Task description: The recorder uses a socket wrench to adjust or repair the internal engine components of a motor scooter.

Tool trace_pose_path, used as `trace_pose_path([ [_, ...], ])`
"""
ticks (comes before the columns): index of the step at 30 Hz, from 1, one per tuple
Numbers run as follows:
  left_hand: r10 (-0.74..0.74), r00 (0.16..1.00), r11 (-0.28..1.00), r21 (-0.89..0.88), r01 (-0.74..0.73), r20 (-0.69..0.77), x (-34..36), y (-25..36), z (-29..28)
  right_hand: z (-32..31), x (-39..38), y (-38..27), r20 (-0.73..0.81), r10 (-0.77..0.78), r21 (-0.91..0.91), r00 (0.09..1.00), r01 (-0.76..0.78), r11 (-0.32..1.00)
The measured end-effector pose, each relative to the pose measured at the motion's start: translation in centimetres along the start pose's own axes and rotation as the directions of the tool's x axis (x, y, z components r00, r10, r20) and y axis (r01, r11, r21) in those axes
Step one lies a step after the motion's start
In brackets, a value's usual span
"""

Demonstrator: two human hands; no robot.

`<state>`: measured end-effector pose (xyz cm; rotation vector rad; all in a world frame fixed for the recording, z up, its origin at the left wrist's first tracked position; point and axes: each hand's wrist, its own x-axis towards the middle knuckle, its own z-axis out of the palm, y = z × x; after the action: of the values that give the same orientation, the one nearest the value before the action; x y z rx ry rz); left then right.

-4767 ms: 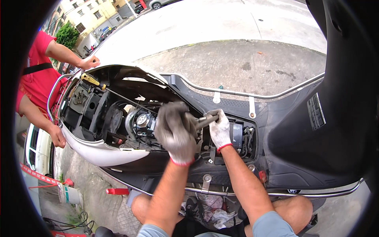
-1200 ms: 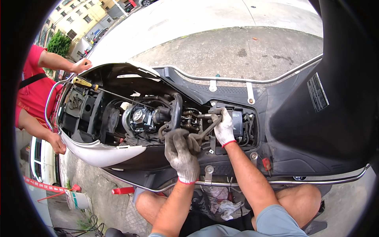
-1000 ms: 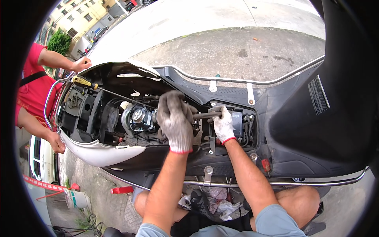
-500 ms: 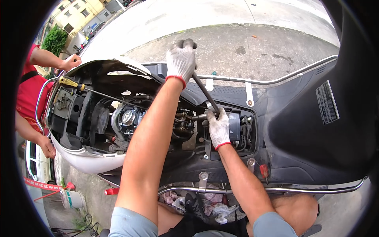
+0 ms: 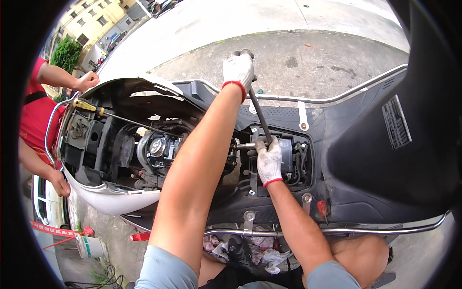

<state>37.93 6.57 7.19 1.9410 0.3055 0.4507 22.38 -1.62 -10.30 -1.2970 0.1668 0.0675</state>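
Observation:
My left hand (image 5: 239, 68), in a white glove with dark fingertips and a red cuff, is closed round the far end of a long dark socket wrench (image 5: 260, 114). The wrench handle slopes down to my right hand (image 5: 269, 164), gloved the same way and wrapped round the wrench's head. From that head a metal socket piece (image 5: 246, 145) points left into the opened body of a scooter, toward the engine (image 5: 160, 146). My left forearm hides part of the engine bay. Just right of my right hand sits a dark battery (image 5: 287, 155) in its compartment.
A long screwdriver (image 5: 89, 106) with a yellow handle lies across the open tail. Another person's hands (image 5: 86, 81) are at the scooter's rear. A red-handled tool (image 5: 322, 208) rests by the near footboard rail (image 5: 356, 231). Rags (image 5: 273, 257) lie below; a white bucket (image 5: 92, 246) stands lower left.
My left hand has moved to the right, swinging the wrench handle with it into a steeper line. My right hand stays at the wrench's head, barely shifted.

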Motion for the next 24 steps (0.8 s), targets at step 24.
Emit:
trace_pose_path([
  [24,0.065,0.933,0.813,-0.524,-0.255,-0.354,-31.4,3.4,-12.0,0.4,-5.7,-3.0,0.265,-0.318,0.024,0.910,0.324,0.946],
])
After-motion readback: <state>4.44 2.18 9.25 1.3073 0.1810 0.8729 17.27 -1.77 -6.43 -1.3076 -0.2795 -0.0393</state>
